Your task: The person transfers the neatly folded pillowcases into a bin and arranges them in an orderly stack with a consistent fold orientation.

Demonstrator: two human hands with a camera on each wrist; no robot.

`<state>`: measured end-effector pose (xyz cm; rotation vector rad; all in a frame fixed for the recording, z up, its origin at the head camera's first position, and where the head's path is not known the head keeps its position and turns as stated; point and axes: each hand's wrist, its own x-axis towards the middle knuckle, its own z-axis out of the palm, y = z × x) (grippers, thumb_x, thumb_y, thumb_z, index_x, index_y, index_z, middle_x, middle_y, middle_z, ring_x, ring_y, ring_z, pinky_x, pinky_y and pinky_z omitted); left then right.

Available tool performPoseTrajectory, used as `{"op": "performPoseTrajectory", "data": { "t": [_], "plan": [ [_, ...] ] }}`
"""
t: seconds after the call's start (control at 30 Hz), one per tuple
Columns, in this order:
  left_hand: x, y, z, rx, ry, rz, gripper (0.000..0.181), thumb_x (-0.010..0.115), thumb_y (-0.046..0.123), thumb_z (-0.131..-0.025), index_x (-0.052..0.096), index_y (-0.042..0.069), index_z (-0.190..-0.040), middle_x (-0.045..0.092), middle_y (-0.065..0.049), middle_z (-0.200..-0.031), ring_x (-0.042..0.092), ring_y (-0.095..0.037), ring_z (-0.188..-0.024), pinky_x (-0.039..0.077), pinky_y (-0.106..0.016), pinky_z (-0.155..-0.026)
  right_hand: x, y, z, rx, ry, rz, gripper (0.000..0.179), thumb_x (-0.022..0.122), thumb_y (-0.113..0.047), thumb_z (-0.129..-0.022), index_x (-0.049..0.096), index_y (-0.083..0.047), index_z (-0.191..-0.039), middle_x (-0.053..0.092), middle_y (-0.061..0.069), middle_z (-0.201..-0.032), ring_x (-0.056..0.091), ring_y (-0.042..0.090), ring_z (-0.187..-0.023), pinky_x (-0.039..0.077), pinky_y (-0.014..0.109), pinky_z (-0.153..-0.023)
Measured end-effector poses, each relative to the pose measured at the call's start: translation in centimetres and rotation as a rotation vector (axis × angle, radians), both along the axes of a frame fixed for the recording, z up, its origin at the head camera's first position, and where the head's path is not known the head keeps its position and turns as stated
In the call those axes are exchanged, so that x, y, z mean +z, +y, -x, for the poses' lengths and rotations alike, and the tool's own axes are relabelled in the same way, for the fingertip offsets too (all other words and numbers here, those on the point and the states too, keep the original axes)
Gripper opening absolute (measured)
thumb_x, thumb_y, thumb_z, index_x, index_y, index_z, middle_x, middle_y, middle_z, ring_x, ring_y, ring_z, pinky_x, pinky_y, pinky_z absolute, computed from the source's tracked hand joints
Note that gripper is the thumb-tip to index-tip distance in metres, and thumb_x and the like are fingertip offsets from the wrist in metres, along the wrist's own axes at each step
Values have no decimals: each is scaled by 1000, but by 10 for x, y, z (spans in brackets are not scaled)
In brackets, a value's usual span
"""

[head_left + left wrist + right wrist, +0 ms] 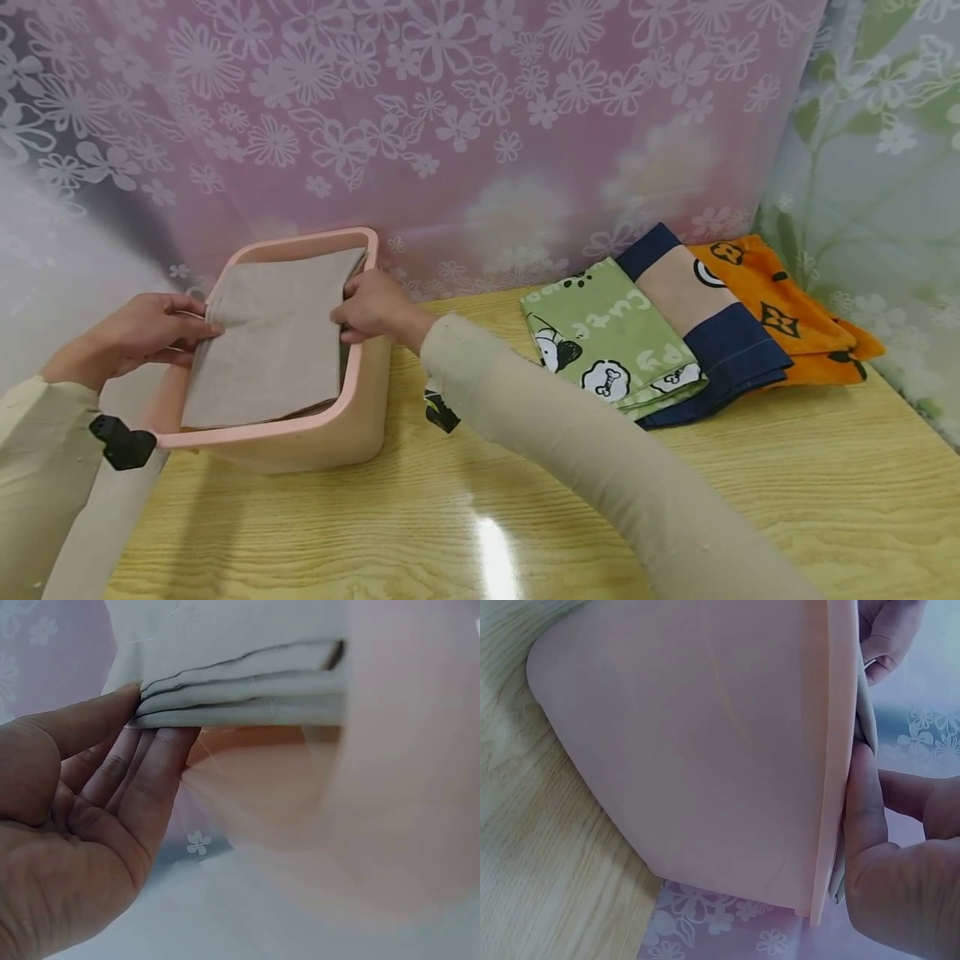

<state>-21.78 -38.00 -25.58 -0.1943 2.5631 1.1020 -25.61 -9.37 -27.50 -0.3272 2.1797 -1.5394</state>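
Observation:
A folded grey-beige cloth (273, 333) lies at the mouth of a pink plastic bin (367, 417), inside its rim. My left hand (146, 333) pinches the cloth's left edge. In the left wrist view, the thumb of that hand (90, 787) is on top of the stacked, dark-edged layers (240, 690), with fingers beneath. At the opposite edge my right hand (375, 308) grips the cloth. The right wrist view has this hand (900, 862) at the bin's rim, its fingers partly hidden between cloth and rim.
Right of the bin, a green printed folded cloth (615, 333) overlaps a navy and beige one (697, 308), beside an orange one (787, 308). All lie on the wood-grain table (420, 517). Behind hangs a pink flowered curtain (480, 150).

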Motion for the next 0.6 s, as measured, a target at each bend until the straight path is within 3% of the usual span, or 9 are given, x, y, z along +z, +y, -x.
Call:
{"op": "performPoseTrajectory", "data": {
  "t": [0.13,0.23,0.3,0.37,0.47,0.53,0.6],
  "plan": [
    [1,1,0,-5,-2,21,46,60,20,-96,42,-13,-123,64,-3,-87,64,-15,-74,57,-35,-68,2,0,-1,17,32,-50,13,66,-8,-90,67,0,-101,62,5,-82,62,11,-55,53,21,-53],
    [3,2,-1,10,2,8,49,58,18,-97,37,-14,-128,65,-4,-90,66,-14,-77,57,-35,-70,3,1,-3,35,18,-9,29,66,-9,-91,62,3,-116,66,9,-90,66,14,-63,54,22,-56],
    [4,3,-3,27,15,-7,52,55,17,-98,33,-15,-133,66,-5,-95,67,-13,-80,56,-35,-73,4,3,-6,62,33,27,38,65,-10,-91,57,4,-126,65,13,-106,68,17,-72,55,23,-58],
    [7,1,-6,30,37,4,54,50,18,-100,29,-14,-138,65,-14,-105,67,-11,-83,55,-35,-76,5,8,-9,100,62,67,48,63,-12,-92,48,3,-135,60,16,-120,68,19,-85,55,24,-62],
    [12,0,-9,4,67,68,59,45,26,-102,24,-12,-142,54,-28,-125,66,-10,-91,54,-36,-79,5,19,-11,170,174,49,46,59,-16,-94,49,0,-136,53,15,-131,62,19,-100,53,22,-71],
    [16,1,-10,-26,77,118,63,42,33,-102,24,-11,-144,41,-34,-135,64,-13,-99,54,-36,-81,4,28,-9,198,232,29,46,57,-17,-95,49,-4,-138,55,13,-129,57,18,-109,50,22,-79],
    [20,5,-11,-44,86,134,65,42,36,-102,24,-9,-145,37,-35,-139,62,-9,-101,53,-35,-82,2,36,-6,218,274,5,44,55,-19,-96,49,-7,-138,55,10,-130,54,16,-115,47,22,-84]
  ]
}}
